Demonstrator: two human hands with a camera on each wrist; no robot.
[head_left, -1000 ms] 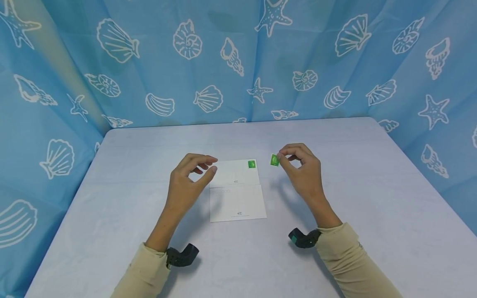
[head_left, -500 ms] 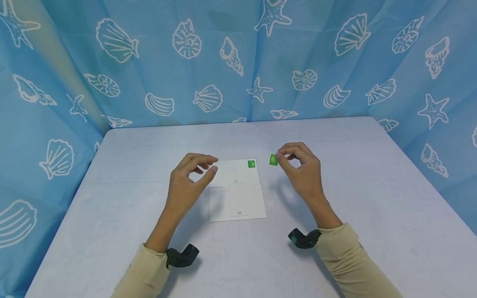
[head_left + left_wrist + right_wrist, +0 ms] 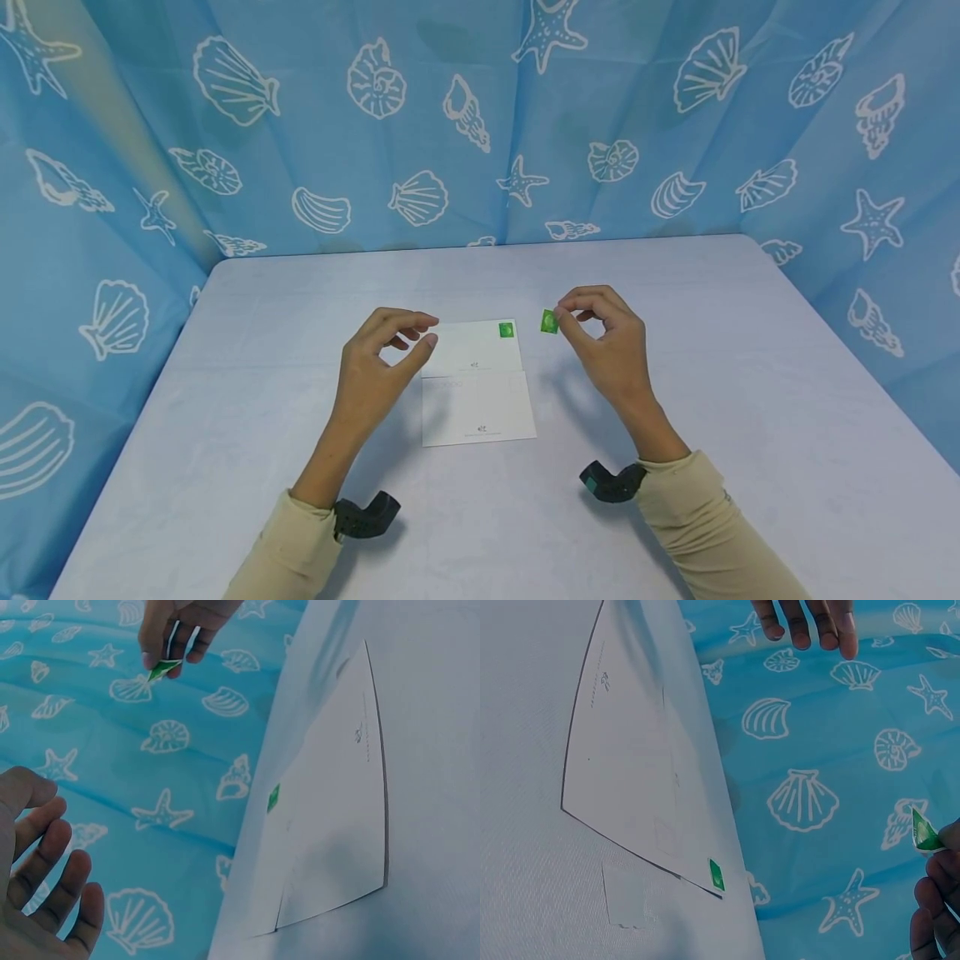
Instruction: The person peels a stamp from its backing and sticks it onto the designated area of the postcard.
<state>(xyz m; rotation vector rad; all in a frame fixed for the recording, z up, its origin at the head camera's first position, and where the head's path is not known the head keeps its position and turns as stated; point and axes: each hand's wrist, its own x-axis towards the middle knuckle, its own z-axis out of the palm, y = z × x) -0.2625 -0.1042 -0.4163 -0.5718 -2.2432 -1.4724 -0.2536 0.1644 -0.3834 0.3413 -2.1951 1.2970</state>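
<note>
Between thumb and forefinger, my right hand [image 3: 611,350] pinches a small green stamp [image 3: 549,322] in the air, right of two white postcards. The far postcard [image 3: 468,346] bears a green stamp [image 3: 506,330] in its top right corner. Overlapping its lower edge lies the near postcard [image 3: 480,408], with a small printed mark and a faint box at its upper right. My left hand [image 3: 375,358] hovers at the cards' left side, fingers loosely bent and thumb apart from them. Nothing is between those fingers in the left wrist view.
A small pale slip of paper [image 3: 622,896] lies beside the cards' right edge in the right wrist view. The white tablecloth [image 3: 247,400] meets a blue shell-patterned curtain [image 3: 450,150] at the back and sides. Each wrist wears a black camera [image 3: 367,514].
My right hand has drifted very slightly left with the stamp, toward the far postcard. The left hand and both postcards stay in place.
</note>
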